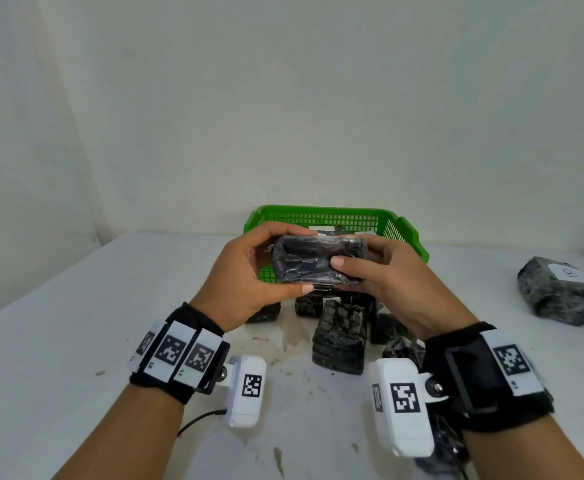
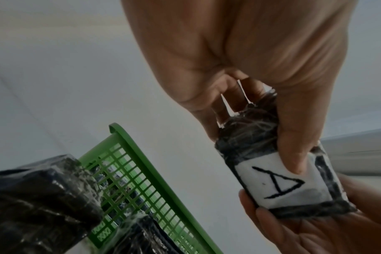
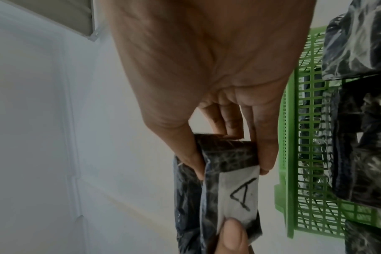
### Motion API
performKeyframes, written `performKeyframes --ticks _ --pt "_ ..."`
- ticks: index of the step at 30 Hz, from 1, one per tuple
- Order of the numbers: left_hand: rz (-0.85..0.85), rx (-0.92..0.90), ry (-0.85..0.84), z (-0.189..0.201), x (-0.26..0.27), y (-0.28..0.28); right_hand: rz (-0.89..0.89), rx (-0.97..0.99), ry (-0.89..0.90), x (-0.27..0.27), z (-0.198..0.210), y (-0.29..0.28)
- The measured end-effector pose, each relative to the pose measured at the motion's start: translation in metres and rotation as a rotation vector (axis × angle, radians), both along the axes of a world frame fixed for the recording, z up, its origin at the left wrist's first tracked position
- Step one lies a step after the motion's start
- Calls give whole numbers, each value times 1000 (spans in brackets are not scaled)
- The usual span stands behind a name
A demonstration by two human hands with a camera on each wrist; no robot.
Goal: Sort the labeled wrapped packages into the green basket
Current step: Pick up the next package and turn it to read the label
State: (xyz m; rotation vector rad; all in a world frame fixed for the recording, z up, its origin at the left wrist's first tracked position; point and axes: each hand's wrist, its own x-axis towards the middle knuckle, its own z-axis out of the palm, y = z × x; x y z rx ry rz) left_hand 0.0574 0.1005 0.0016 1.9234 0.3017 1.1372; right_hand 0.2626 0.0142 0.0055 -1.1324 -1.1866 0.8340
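Observation:
Both hands hold one black wrapped package (image 1: pixel 318 259) in the air just in front of the green basket (image 1: pixel 332 220). My left hand (image 1: pixel 249 271) grips its left end, thumb underneath; my right hand (image 1: pixel 384 271) grips its right end, thumb on the near face. The wrist views show a white label with a hand-drawn "A" on the package's underside (image 2: pixel 278 182) (image 3: pixel 239 194). Inside the basket (image 2: pixel 128 165) (image 3: pixel 294 154) lie dark wrapped packages, partly hidden by the hands.
Several black wrapped packages (image 1: pixel 341 337) are clustered on the white table (image 1: pixel 76 323) below my hands. A larger wrapped package with a white "B" label (image 1: pixel 560 292) lies at the right. A wall stands right behind the basket.

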Motion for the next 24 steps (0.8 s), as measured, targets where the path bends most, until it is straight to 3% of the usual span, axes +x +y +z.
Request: performKeyframes --ticks 13,19,24 --pt "-10 55 52 1 4 -6 -149 126 -78 -20 -8 5" --pt "6 32 28 2 -1 -1 -6 -44 -45 -6 0 -1" --pt "-83 -78 85 -1 1 0 -126 41 -138 0 1 -3"
